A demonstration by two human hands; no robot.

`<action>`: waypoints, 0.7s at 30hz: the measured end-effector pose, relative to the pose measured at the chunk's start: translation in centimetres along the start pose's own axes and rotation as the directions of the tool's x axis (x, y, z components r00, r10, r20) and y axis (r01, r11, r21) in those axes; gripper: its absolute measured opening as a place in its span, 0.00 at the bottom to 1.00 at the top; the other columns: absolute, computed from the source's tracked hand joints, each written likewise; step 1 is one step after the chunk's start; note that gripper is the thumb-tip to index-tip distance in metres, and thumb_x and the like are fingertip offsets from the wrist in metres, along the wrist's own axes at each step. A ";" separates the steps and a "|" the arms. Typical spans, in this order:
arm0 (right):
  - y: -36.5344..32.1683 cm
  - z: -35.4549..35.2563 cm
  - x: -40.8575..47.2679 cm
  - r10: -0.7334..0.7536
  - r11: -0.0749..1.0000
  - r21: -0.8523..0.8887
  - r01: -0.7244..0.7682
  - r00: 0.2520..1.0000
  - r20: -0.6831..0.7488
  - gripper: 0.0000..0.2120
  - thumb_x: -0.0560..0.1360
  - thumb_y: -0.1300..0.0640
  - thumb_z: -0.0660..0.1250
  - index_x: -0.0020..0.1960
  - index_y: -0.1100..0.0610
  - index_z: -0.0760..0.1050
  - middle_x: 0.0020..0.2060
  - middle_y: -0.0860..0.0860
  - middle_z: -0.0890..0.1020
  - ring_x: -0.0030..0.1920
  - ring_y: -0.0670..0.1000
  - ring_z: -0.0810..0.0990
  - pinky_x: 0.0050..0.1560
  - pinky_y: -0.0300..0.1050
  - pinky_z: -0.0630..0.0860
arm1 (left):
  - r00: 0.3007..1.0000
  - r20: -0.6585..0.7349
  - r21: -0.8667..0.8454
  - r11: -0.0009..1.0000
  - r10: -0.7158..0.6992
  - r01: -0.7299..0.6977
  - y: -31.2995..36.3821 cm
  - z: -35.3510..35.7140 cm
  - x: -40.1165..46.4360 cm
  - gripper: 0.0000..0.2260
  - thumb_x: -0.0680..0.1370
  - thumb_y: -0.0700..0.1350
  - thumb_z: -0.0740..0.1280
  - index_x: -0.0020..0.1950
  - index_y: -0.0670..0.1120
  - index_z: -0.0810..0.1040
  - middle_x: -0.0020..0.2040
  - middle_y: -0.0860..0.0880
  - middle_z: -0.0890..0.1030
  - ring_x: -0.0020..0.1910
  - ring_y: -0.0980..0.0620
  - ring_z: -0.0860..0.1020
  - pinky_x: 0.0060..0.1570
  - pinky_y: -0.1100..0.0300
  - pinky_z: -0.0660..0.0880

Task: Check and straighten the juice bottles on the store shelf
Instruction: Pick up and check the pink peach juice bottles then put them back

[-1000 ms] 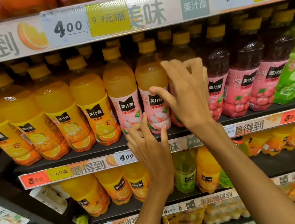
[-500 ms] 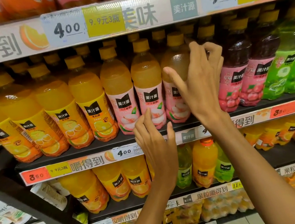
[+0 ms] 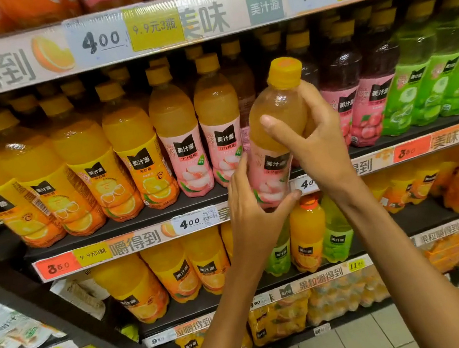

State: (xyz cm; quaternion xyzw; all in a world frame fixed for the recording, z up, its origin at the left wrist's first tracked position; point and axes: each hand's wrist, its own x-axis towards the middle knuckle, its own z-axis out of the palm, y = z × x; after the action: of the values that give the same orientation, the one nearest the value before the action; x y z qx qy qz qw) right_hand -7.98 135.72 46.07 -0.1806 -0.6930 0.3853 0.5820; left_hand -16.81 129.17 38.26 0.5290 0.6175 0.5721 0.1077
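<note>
Right hand (image 3: 318, 143) grips the bottle (image 3: 274, 144) shoulder, left hand (image 3: 252, 209) its base; full, heavy, slick plastic.

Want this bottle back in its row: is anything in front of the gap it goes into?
Nothing visible: the peach bottle, held by left hand and right hand, hangs before the shelf edge.

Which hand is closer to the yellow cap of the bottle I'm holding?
Right. The right hand grips the bottle's shoulder just below the yellow cap; the left hand holds its base.
</note>
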 end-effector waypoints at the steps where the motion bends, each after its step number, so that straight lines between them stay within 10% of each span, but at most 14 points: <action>1: -0.2 -0.4 -0.1 0.019 0.999 0.048 -0.019 1.000 0.006 0.15 0.74 0.60 0.70 0.60 0.59 0.73 0.50 0.47 0.80 0.51 0.41 0.80 0.49 0.34 0.75 | 1.000 0.020 0.011 1.000 -0.013 0.012 0.2 0.0 -0.3 0.41 0.68 0.51 0.77 0.75 0.48 0.59 0.68 0.59 0.64 0.69 0.58 0.64 0.67 0.56 0.66; 8: -0.6 -2.1 -0.2 0.184 0.953 0.225 -0.204 0.977 0.107 0.12 0.75 0.51 0.66 0.53 0.57 0.77 0.43 0.45 0.83 0.47 0.43 0.81 0.46 0.38 0.76 | 0.994 0.092 -0.072 0.995 -0.056 0.063 2.4 0.0 -2.3 0.32 0.68 0.50 0.76 0.67 0.44 0.67 0.57 0.46 0.79 0.54 0.49 0.78 0.51 0.51 0.78; 12: -0.7 -4.2 1.6 0.359 0.708 0.481 -0.516 0.851 0.383 0.26 0.77 0.39 0.54 0.52 0.59 0.79 0.46 0.56 0.84 0.52 0.56 0.82 0.54 0.50 0.79 | 0.909 0.399 -0.414 0.862 -0.119 0.294 3.8 0.0 -3.6 0.22 0.66 0.51 0.70 0.59 0.49 0.73 0.49 0.53 0.83 0.48 0.56 0.82 0.44 0.64 0.77; 17: -0.8 -5.5 1.9 0.312 0.452 0.603 -0.657 0.750 0.584 0.18 0.73 0.45 0.61 0.46 0.61 0.76 0.35 0.55 0.80 0.38 0.55 0.81 0.41 0.48 0.79 | 0.859 0.488 -0.450 0.799 -0.154 0.399 4.4 2.4 -5.3 0.23 0.65 0.56 0.73 0.57 0.52 0.76 0.51 0.52 0.84 0.53 0.51 0.82 0.50 0.56 0.79; 21: -0.5 -7.5 2.5 0.413 0.627 0.456 -0.632 0.766 0.493 0.16 0.77 0.45 0.62 0.43 0.58 0.77 0.36 0.54 0.82 0.41 0.55 0.81 0.47 0.50 0.78 | 0.879 0.424 -0.481 0.768 -0.219 0.423 4.9 3.7 -6.1 0.21 0.69 0.59 0.68 0.61 0.57 0.74 0.56 0.51 0.82 0.57 0.50 0.80 0.56 0.48 0.77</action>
State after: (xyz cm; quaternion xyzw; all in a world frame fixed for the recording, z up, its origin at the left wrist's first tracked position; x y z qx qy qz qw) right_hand -1.43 139.56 48.27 -0.1140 -0.5395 0.7626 0.3383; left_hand -8.92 125.63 38.20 0.4497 0.4760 0.5984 0.4616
